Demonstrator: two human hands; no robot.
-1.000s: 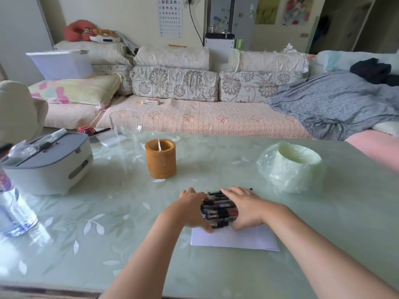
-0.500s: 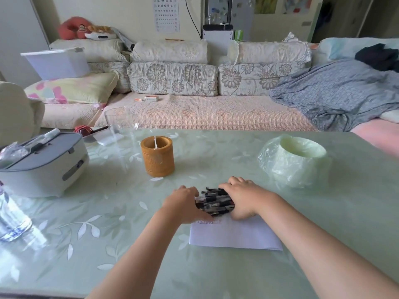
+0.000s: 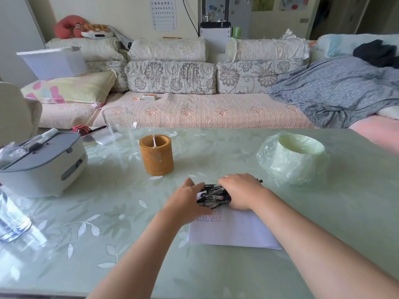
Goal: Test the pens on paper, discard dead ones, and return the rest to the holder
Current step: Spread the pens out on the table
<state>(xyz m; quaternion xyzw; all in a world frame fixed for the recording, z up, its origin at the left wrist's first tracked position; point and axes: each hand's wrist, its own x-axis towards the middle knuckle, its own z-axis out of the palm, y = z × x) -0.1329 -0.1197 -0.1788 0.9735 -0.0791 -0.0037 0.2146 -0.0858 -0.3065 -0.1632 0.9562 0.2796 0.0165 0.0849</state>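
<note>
Nearest, white paper [image 3: 235, 234] flat on green table [image 3: 108, 212], with tiny red and black test marks at its far-left corner, unreadable. Black-and-white pens [image 3: 212, 196] bunched on paper's far edge. Bundle cupped between left hand [image 3: 187, 203] and right hand [image 3: 241, 192], fingers curled round it. Pen labels illegible. Beyond: orange holder [image 3: 156, 158], bag-lined bin [image 3: 291, 158].

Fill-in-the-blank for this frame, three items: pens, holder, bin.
1. The pens are bunched ____ the left hand and the right hand.
2. The brown holder stands to the ____ of the bag-lined bin.
3. The test marks on the paper lie nearest the ____ hand.
Missing words: between; left; left.
</note>
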